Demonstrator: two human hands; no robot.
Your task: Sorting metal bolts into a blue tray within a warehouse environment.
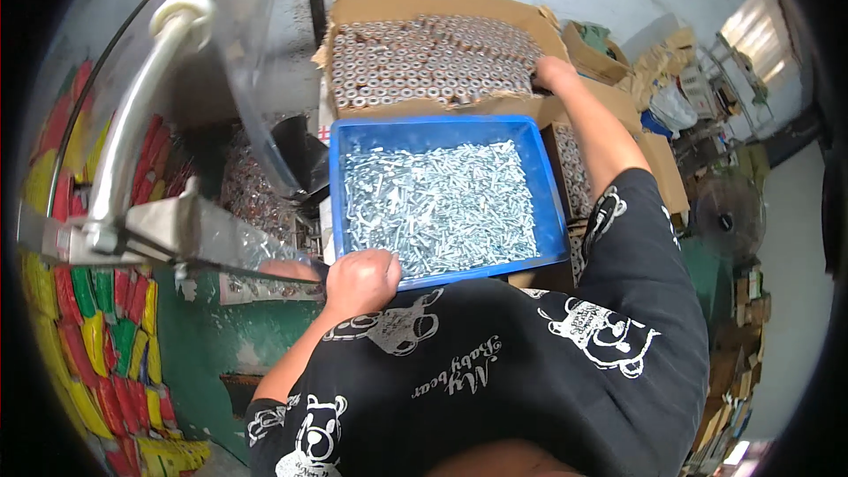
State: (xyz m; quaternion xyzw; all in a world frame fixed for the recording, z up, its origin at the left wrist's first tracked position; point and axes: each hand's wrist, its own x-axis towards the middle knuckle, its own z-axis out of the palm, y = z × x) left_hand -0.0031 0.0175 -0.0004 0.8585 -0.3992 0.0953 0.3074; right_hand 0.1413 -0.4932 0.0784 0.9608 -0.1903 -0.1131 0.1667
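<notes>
My left hand (364, 281) is closed over the near left corner of a blue plastic tray (549, 185), its fingertips hidden from view. Inside the tray lies a broad layer of small silvery metal pins or screws (442, 203). Behind it stands an open cardboard box (397, 0) packed with upright rows of short metal cylinders with ringed ends (424, 57). At that box's right end is my right hand (555, 73), bent downward with its fingers curled beside the cylinders. What those fingers hold, if anything, is hidden.
A metal arm (132, 115) and clear plastic sheeting cross the left side. Below them is a heap of small parts (256, 177). Red, yellow and green bags (97, 336) are stacked far left. More cylinders (572, 168) sit right of the tray; a fan (729, 212) stands farther right.
</notes>
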